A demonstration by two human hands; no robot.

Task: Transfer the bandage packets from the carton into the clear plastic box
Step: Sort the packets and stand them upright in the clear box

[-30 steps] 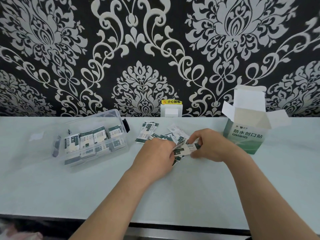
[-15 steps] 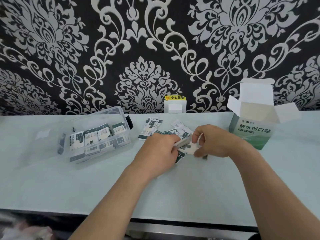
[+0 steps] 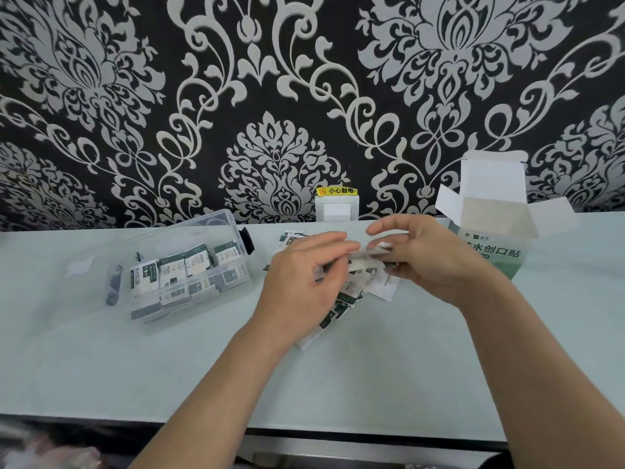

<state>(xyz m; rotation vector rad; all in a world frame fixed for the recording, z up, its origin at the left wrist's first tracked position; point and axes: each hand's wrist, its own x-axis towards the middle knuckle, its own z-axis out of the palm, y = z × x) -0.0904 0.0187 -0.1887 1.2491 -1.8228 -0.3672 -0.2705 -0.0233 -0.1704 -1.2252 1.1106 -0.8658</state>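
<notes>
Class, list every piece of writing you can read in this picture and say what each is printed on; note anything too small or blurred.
"小心触电": yellow sticker above the wall socket.
"水创口贴": front of the carton; the right hand hides whatever comes before.
Logo line above it: too small to read.
Packets in the clear plastic box and loose packets on the table: print and codes too small to read.

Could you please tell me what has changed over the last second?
The left hand and right hand have lifted from the loose pile and now pinch a small stack of packets between them, just above it. The clear plastic box and the carton stayed put.
</notes>
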